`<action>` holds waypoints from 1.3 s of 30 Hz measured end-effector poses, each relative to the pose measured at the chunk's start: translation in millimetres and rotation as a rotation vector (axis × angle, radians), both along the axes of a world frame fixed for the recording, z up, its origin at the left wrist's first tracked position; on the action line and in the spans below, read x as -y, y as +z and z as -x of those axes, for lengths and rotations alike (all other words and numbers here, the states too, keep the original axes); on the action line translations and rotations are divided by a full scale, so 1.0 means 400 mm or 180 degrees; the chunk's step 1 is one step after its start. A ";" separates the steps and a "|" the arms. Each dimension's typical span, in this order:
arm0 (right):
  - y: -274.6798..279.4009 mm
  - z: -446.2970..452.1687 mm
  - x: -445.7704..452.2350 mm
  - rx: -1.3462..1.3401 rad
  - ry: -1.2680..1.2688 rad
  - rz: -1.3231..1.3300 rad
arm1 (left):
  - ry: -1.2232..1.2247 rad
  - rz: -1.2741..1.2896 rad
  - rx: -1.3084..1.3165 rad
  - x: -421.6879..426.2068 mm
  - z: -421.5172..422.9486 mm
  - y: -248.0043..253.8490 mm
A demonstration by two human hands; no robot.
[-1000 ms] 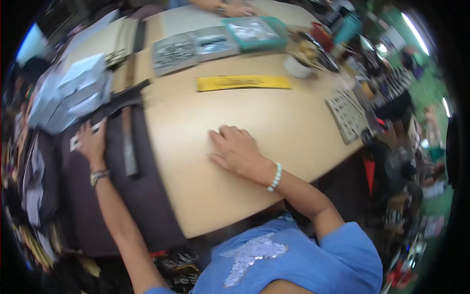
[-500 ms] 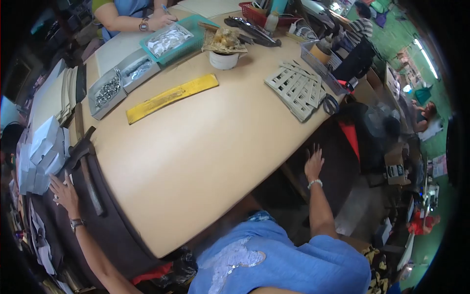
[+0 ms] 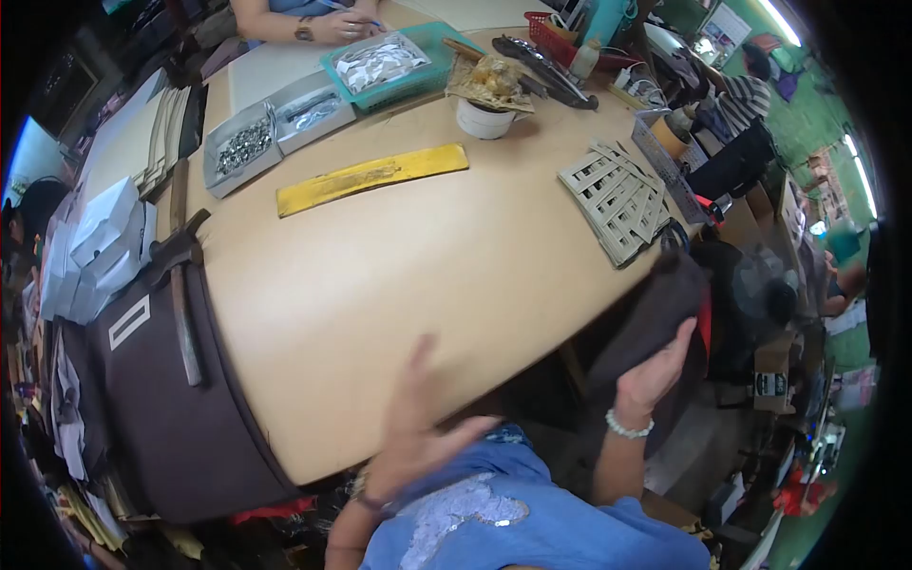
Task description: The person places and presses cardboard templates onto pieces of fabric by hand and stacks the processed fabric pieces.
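My left hand (image 3: 413,423), blurred by motion, is over the table's near edge, in front of my body. Its thumb and fingers are apart and it holds nothing. On the right, my right hand (image 3: 655,370) grips a folded dark brown piece of cloth-like material (image 3: 636,328) beside the table edge. Another dark brown piece (image 3: 190,432) is draped over the left side of the table. A small cream rectangular frame (image 3: 129,324) lies on it, with two hammers (image 3: 187,328) nearby, one resting partly on the material.
A yellow strip (image 3: 372,179) lies mid-table. Beyond are a grey box of metal pieces (image 3: 220,178), a teal basket (image 3: 418,83) and a white pot (image 3: 484,121). Slotted cream strips (image 3: 617,204) are at the right; white boxes (image 3: 100,247) at the left. Another person's hands (image 3: 342,26) are across the table.
My left hand has left the dark material at the left and swung to the front of my body, uncovering the cream frame. My right hand has taken hold of dark brown material and raised it.
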State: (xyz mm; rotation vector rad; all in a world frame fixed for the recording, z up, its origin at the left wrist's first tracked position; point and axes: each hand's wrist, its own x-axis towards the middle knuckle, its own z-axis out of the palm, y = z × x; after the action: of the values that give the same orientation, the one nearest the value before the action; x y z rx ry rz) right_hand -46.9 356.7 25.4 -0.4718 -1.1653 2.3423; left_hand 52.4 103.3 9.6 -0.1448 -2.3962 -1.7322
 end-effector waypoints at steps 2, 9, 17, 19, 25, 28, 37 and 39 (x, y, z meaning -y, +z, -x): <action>0.039 -0.002 0.136 -0.0215 0.0826 0.0521 | -0.0433 -0.0308 0.0081 -0.080 0.029 -0.013; 0.015 0.092 0.377 -0.0922 0.3366 -0.1840 | 0.0947 -0.2034 0.0675 0.048 0.024 -0.019; -0.104 0.057 0.298 -0.0434 0.2373 -0.6198 | 0.3167 0.0465 0.1197 0.293 -0.130 0.045; -0.104 0.028 0.284 -0.0331 0.2270 -0.6330 | 0.3521 0.1651 0.0948 0.274 -0.129 0.053; -0.069 -0.003 0.223 -0.0091 0.2310 -0.6266 | 0.0836 0.2428 0.0105 0.097 -0.036 0.028; -0.025 0.073 0.264 -0.0290 0.2001 -0.6239 | 0.0094 0.2367 0.0249 0.035 -0.005 -0.048; -0.127 0.491 0.681 -0.1651 0.2072 -0.6025 | -0.0159 0.2823 0.0308 0.013 -0.036 -0.064; -0.123 0.508 0.709 -0.1373 0.2403 -0.6535 | -0.0145 0.2731 0.0262 0.009 -0.047 -0.070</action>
State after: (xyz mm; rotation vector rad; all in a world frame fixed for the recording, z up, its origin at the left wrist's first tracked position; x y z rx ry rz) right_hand -250.0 73.3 -23.7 1.2093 -2.7385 0.3855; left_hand 71.2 99.5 -18.2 -0.2375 -3.0368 -0.6157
